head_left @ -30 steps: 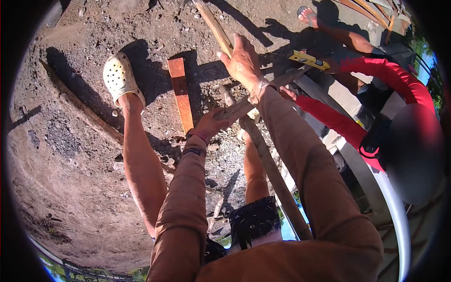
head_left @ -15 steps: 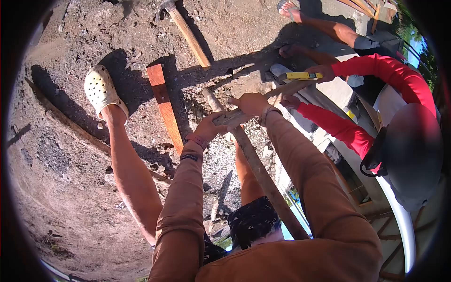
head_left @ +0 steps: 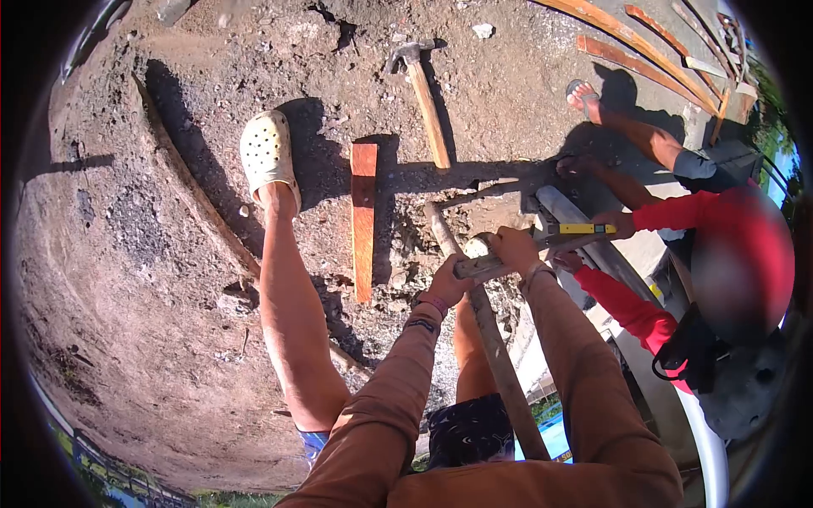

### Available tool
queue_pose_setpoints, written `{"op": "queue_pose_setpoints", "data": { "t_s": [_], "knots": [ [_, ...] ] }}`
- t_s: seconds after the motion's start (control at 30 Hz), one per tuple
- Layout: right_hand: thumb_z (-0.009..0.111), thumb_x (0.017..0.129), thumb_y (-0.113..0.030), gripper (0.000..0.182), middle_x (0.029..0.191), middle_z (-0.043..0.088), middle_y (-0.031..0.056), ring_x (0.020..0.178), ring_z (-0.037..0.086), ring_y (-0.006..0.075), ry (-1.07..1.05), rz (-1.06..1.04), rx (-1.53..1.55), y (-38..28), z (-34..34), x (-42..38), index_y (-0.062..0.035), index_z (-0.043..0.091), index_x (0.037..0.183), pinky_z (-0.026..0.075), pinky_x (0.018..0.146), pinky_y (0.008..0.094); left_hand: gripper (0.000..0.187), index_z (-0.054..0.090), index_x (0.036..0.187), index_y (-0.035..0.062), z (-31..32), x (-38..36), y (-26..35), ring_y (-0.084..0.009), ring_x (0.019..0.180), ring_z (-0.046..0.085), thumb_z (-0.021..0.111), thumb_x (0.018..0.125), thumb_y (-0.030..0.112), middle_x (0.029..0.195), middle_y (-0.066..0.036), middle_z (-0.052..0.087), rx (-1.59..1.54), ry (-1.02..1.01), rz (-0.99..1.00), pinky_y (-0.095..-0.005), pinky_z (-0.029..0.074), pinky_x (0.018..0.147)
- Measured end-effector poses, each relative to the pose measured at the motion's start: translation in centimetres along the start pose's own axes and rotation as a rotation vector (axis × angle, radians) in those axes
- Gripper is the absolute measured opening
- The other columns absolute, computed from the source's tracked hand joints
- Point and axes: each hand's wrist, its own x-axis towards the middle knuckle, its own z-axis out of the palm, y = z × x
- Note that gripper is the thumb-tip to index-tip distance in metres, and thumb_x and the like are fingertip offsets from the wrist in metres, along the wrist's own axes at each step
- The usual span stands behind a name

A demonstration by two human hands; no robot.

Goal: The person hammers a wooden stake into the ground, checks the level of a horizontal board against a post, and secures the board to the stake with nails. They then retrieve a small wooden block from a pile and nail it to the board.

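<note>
A weathered wooden board (head_left: 484, 268) runs crosswise at the top of an upright wooden stake (head_left: 501, 351). My left hand (head_left: 449, 282) is closed around the board's near end, beside the stake. Farther along, my right hand (head_left: 514, 251) grips the same board from above. A yellow spirit level (head_left: 586, 229) lies along the board's far part, with a co-worker's hand (head_left: 621, 224) at its end. The co-worker's other hand (head_left: 567, 262) is at the board, lower down. Part of the board is hidden by my fingers.
On the dirt lie a claw hammer (head_left: 428, 110) and a reddish wooden piece (head_left: 363, 224). A long rough pole (head_left: 190, 182) lies left of my foot in a clog (head_left: 268, 152). Several planks (head_left: 644, 68) lie at upper right. The red-sleeved co-worker (head_left: 631, 313) is close on my right.
My view has turned, so the ground, hammer and reddish wood appear farther right and lower. Both my hands still hold the board; the co-worker's head has shifted.
</note>
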Motion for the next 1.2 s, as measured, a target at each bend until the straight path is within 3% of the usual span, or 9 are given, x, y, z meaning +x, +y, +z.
{"op": "queue_pose_setpoints", "data": {
  "t_s": [0.3, 0.4, 0.47, 0.6, 0.7, 0.83, 0.93, 1.07, 1.2],
  "knots": [
    [0.049, 0.084, -0.030, 0.029, 0.087, 0.061, 0.0193, 0.086, 0.058, 0.0353, 0.150, -0.166, 0.156, -2.8, 1.0, 2.3, -0.0027, 0.056, 0.094, 0.045, 0.076, 0.0406, 0.049, 0.044, 0.111, 0.0016, 1.2, -1.0, 1.8, -0.0220, 0.093, 0.057, 0.066, 0.068, 0.008, 0.101, -0.014, 0.058, -0.048, 0.041, -0.031, -0.0318, 0.045, 0.082],
    [0.054, 0.082, -0.020, 0.017, 0.086, 0.061, 0.0161, 0.085, 0.058, 0.0331, 0.049, -0.170, 0.292, -6.8, -1.8, 3.9, -0.0056, 0.056, 0.091, 0.045, 0.074, 0.0384, 0.049, 0.044, 0.111, 0.0026, 1.1, -0.8, 1.1, -0.0210, 0.093, 0.057, 0.066, 0.067, 0.007, 0.100, -0.014, 0.058, -0.104, -0.013, -0.028, -0.0311, 0.045, 0.082],
    [0.054, 0.082, -0.017, 0.011, 0.083, 0.061, 0.0146, 0.081, 0.059, 0.0319, 0.273, -0.320, 0.292, -9.7, -2.9, 6.3, -0.0074, 0.056, 0.087, 0.045, 0.070, 0.0395, 0.048, 0.044, 0.110, 0.0039, 1.4, -0.7, 0.6, -0.0207, 0.091, 0.057, 0.065, 0.067, 0.007, 0.097, -0.014, 0.058, -0.129, 0.029, 0.058, -0.0315, 0.045, 0.081],
    [0.056, 0.078, -0.010, 0.005, 0.078, 0.061, 0.0131, 0.075, 0.059, 0.0314, 0.400, -0.435, 0.444, -17.4, -6.3, 10.9, -0.0092, 0.058, 0.084, 0.045, 0.065, 0.0390, 0.055, 0.044, 0.118, 0.0018, 0.8, -1.2, 1.6, -0.0222, 0.096, 0.057, 0.068, 0.071, 0.016, 0.104, -0.015, 0.058, -0.063, -0.044, -0.032, -0.0320, 0.045, 0.083],
    [0.056, 0.078, -0.016, 0.007, 0.079, 0.062, 0.0142, 0.078, 0.060, 0.0316, 0.285, -0.357, 0.350, -20.6, -4.4, 13.2, -0.0093, 0.060, 0.077, 0.046, 0.065, 0.0383, 0.051, 0.043, 0.113, 0.0034, 2.1, -0.5, -1.1, -0.0276, 0.093, 0.058, 0.066, 0.068, 0.012, 0.102, -0.017, 0.058, -0.058, -0.031, 0.040, -0.0345, 0.045, 0.082],
    [0.056, 0.076, -0.022, 0.016, 0.078, 0.063, 0.0140, 0.075, 0.061, 0.0309, 0.035, -0.301, 0.519, -20.0, 1.1, 14.6, -0.0079, 0.064, 0.077, 0.047, 0.068, 0.0380, 0.056, 0.043, 0.116, 0.0021, 1.3, -2.0, 1.5, -0.0285, 0.098, 0.057, 0.068, 0.068, 0.016, 0.108, -0.020, 0.057, 0.039, 0.085, 0.097, -0.0361, 0.046, 0.081],
    [0.058, 0.078, -0.021, 0.016, 0.076, 0.063, 0.0138, 0.071, 0.061, 0.0277, 0.021, -0.377, 0.467, -18.2, 2.1, 11.5, -0.0060, 0.063, 0.083, 0.047, 0.064, 0.0354, 0.053, 0.054, 0.107, -0.0006, 1.0, -1.3, 1.3, -0.0274, 0.096, 0.058, 0.069, 0.070, 0.034, 0.097, -0.016, 0.061, 0.119, -0.013, -0.053, -0.0346, 0.044, 0.084],
    [0.058, 0.081, -0.020, 0.018, 0.077, 0.063, 0.0125, 0.067, 0.061, 0.0217, -0.061, -0.026, 0.548, -14.7, -0.4, 8.0, -0.0048, 0.061, 0.089, 0.046, 0.061, 0.0325, 0.052, 0.052, 0.108, 0.0014, -0.9, -1.5, 4.3, -0.0237, 0.091, 0.059, 0.072, 0.067, 0.028, 0.098, -0.013, 0.062, 0.103, -0.094, -0.198, -0.0333, 0.045, 0.082],
    [0.054, 0.085, -0.016, 0.014, 0.071, 0.060, 0.0123, 0.063, 0.057, 0.0212, 0.162, -0.271, 0.501, -9.3, 0.2, 5.2, -0.0033, 0.059, 0.089, 0.044, 0.059, 0.0314, 0.049, 0.050, 0.110, 0.0056, 0.6, 0.2, -0.7, -0.0185, 0.092, 0.058, 0.072, 0.067, 0.014, 0.099, -0.010, 0.060, -0.060, -0.011, 0.034, -0.0305, 0.046, 0.082]
  ]
}}
